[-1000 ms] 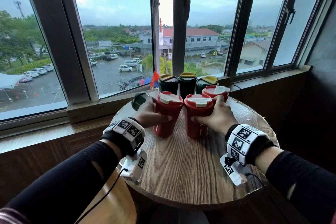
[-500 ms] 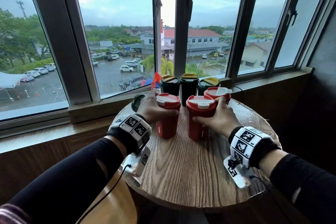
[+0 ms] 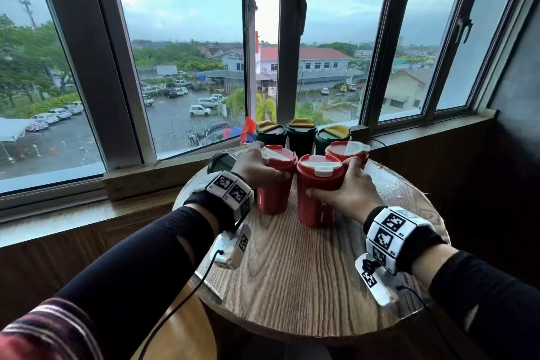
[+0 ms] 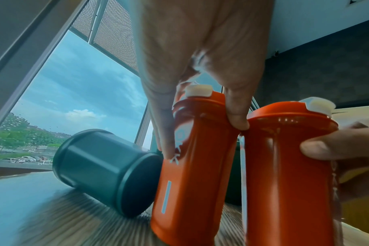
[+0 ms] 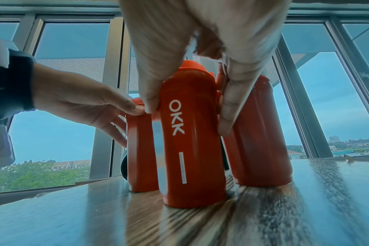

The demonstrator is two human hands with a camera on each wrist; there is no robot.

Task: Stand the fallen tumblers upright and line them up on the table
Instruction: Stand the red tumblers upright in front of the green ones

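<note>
Three red tumblers with white lids stand upright on the round wooden table [image 3: 306,280]. My left hand [image 3: 257,166] grips the left red tumbler [image 3: 274,184] [image 4: 190,166] near its lid. My right hand [image 3: 344,193] grips the middle red tumbler [image 3: 317,193] [image 5: 190,141], thumb and fingers on either side. The third red tumbler [image 3: 347,152] [image 5: 259,133] stands behind my right hand. Three dark green tumblers with yellow lids [image 3: 301,134] stand in a row at the back. One dark green tumbler [image 3: 220,161] [image 4: 107,171] lies on its side left of my left hand.
A wooden window ledge [image 3: 140,181] and tall windows run right behind the table. A dark wall [image 3: 517,114] closes the right side. A curved wooden seat [image 3: 187,330] sits below the table's near left edge. Bare wood fills the table's near half.
The view has shifted slightly. Both hands have pushed their red tumblers a little farther back, closer to the row of green ones, keeping the same grips.
</note>
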